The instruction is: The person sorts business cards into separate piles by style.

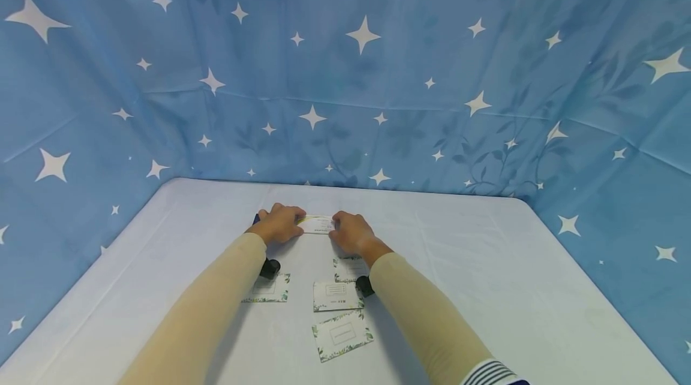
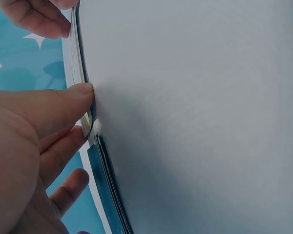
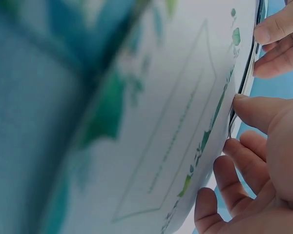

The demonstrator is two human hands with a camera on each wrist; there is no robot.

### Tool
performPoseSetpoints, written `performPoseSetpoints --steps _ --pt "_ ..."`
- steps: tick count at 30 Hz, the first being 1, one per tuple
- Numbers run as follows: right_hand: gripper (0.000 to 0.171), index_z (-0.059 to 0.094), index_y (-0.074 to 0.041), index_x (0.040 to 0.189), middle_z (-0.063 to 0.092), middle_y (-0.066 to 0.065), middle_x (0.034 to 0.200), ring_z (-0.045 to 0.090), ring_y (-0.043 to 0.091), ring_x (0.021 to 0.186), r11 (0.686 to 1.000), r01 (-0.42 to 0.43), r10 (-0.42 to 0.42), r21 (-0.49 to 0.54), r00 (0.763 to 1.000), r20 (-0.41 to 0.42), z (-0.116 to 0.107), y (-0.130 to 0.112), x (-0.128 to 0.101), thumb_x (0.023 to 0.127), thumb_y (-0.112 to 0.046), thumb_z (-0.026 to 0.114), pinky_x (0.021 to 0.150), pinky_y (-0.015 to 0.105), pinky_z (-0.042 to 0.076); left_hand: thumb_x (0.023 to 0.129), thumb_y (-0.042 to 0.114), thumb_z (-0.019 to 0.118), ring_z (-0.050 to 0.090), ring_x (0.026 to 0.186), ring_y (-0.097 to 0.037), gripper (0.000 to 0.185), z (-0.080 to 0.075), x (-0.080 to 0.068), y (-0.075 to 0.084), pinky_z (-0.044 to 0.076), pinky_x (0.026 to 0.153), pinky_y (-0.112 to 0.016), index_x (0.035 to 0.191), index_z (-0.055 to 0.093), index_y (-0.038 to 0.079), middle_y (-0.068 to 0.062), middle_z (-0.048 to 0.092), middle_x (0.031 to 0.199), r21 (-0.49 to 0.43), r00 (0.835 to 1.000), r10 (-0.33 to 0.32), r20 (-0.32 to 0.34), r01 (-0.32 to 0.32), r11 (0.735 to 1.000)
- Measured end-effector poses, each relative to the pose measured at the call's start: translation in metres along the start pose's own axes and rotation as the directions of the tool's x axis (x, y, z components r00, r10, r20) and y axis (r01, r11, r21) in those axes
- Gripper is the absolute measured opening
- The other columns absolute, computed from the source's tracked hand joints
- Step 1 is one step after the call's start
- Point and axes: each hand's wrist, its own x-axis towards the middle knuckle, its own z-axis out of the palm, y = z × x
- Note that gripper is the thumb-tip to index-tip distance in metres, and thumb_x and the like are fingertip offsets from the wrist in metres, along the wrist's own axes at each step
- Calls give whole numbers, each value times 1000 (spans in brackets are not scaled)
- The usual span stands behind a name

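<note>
Near the far side of the table, a white card stack [image 1: 318, 225] with a yellow-green curve and small print lies between both hands. My left hand [image 1: 279, 224] pinches its left end, thumb on the near edge and fingers behind. At the opposite end, my right hand [image 1: 352, 232] pinches it the same way. Layered edges of the stack [image 2: 80, 63] show in the left wrist view. Beside the left hand is a dark blue stack [image 2: 105, 183], mostly hidden by that hand in the head view.
Leaf-bordered white cards lie nearer on the white table [image 1: 459, 289]: a left card [image 1: 275, 290], a partly covered card [image 1: 345, 268], a middle card [image 1: 337, 298] and a tilted front card [image 1: 342, 337]. A blue star-patterned curtain [image 1: 345, 73] stands behind the table.
</note>
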Motion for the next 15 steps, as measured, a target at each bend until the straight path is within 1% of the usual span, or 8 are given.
performPoseSetpoints --steps 4,8,11,15 --pt "50 53 -10 144 54 11 143 44 29 137 1000 9 -9 12 1000 3 -1 1 -1 99 -30 63 111 44 33 95 27 69 40 126 -34 52 0 -1 1 25 95 -55 144 55 14 -9 57 138 9 1000 0 2 0 1000" --pt "54 51 -8 145 52 11 146 41 28 140 996 22 -23 82 1000 16 -8 3 -7 98 -31 65 112 45 31 95 29 70 39 125 -32 57 -3 -4 3 24 94 -55 147 52 16 -10 55 138 -7 1000 4 4 -4 1000" --pt "55 51 -8 144 52 10 146 42 29 139 990 32 -34 135 999 14 -16 8 -13 97 -31 66 111 47 32 95 32 69 38 126 -30 57 -5 -7 6 22 94 -54 148 51 18 -10 55 137 -29 1000 21 -6 -21 999" --pt "55 52 -10 144 53 7 145 49 28 132 988 64 -66 141 998 13 -26 18 -21 96 -33 67 107 46 37 96 34 69 39 128 -31 56 -7 -14 13 24 91 -54 148 52 20 -7 59 132 -35 998 63 -16 -63 997"
